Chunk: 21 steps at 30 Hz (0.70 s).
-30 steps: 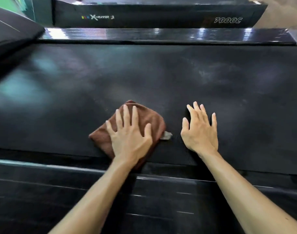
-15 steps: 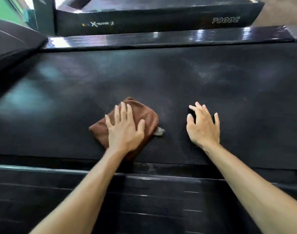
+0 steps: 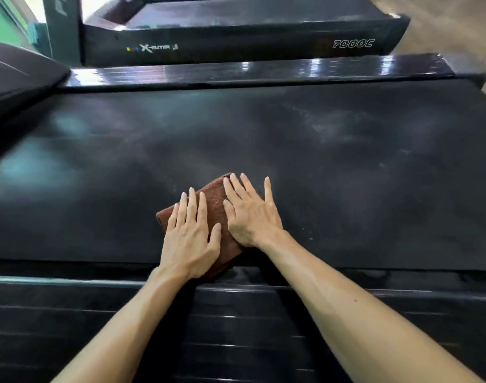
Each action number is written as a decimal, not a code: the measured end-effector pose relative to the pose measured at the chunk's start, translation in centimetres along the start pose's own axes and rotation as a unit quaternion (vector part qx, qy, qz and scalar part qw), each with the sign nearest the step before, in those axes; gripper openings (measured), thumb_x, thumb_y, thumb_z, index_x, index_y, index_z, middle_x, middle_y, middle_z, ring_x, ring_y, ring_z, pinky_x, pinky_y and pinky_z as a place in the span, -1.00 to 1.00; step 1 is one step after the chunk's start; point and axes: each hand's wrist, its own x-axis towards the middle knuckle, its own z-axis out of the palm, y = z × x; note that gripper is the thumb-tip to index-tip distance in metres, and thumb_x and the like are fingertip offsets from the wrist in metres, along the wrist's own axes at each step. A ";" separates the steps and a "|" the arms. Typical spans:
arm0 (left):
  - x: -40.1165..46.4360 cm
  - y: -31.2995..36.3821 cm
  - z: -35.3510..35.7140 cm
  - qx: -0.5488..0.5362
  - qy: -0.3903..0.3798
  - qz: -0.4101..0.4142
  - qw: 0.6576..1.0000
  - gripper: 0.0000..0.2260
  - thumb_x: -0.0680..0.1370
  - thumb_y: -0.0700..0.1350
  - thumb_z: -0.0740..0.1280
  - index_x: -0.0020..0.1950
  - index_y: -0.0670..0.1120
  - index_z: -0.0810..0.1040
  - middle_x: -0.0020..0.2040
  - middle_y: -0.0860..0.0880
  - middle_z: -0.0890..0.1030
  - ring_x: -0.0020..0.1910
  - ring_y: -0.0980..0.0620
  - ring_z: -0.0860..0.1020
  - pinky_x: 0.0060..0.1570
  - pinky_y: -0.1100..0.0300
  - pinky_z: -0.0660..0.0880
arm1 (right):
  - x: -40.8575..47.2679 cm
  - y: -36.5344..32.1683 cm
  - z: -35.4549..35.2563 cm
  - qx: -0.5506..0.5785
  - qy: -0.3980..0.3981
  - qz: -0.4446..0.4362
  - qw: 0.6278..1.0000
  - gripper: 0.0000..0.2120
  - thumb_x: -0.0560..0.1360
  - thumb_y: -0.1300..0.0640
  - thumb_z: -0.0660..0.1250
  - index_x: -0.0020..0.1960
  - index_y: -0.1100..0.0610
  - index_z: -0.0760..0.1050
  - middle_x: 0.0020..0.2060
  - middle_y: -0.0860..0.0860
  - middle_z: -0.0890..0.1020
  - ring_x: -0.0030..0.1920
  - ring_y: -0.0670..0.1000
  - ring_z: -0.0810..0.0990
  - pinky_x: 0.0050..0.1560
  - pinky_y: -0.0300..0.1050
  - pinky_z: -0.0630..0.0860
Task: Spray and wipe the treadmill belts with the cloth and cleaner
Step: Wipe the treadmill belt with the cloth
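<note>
A folded brown cloth (image 3: 215,201) lies flat on the black treadmill belt (image 3: 346,167), close to the belt's near edge. My left hand (image 3: 190,236) presses on the cloth's left half with fingers spread flat. My right hand (image 3: 250,214) rests on the cloth's right half, palm down, fingers spread and pointing away from me. Most of the cloth is hidden beneath both hands. Pale smears show on the belt at the far right. No spray bottle is in view.
A glossy black side rail (image 3: 264,70) runs along the belt's far edge, and a ribbed black rail (image 3: 70,313) lies near me. Beyond stands a second treadmill's frame (image 3: 236,42) marked 7000C. A dark curved cover (image 3: 18,76) sits at the far left.
My right hand left the bare belt and moved left onto the cloth beside my left hand. The cloth's small white tag is now covered.
</note>
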 end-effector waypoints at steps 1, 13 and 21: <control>0.5 0.0 -0.2 0.000 -0.005 0.018 1.000 -0.20 0.52 0.26 -0.22 0.68 -0.14 -0.10 0.68 -0.16 -0.13 0.66 -0.06 -0.19 0.60 0.08 -0.23 | -0.3 0.2 -0.1 -0.001 0.003 0.012 1.000 -0.44 0.73 -0.06 -0.18 0.70 0.05 -0.13 0.68 -0.07 -0.09 0.66 -0.06 -0.22 0.57 0.31 -0.37; 6.3 14.8 2.1 -0.020 -0.032 0.211 0.977 -0.28 0.57 0.20 -0.06 0.68 -0.11 0.06 0.68 -0.17 -0.02 0.66 -0.07 -0.10 0.62 0.01 -0.16 | -7.9 13.5 -4.8 -0.125 0.000 0.240 0.963 -0.41 0.70 -0.05 -0.21 0.69 0.12 -0.13 0.69 0.01 -0.05 0.67 0.03 -0.18 0.53 0.38 -0.39; 4.8 14.9 1.6 -0.035 -0.042 0.161 0.985 -0.28 0.58 0.15 -0.31 0.66 -0.22 -0.16 0.66 -0.21 -0.18 0.65 -0.12 -0.21 0.58 0.06 -0.28 | -6.3 11.6 -3.9 0.017 0.092 0.144 0.985 -0.44 0.73 0.04 -0.03 0.68 0.17 0.02 0.67 0.07 0.06 0.67 0.00 -0.03 0.65 -0.08 -0.14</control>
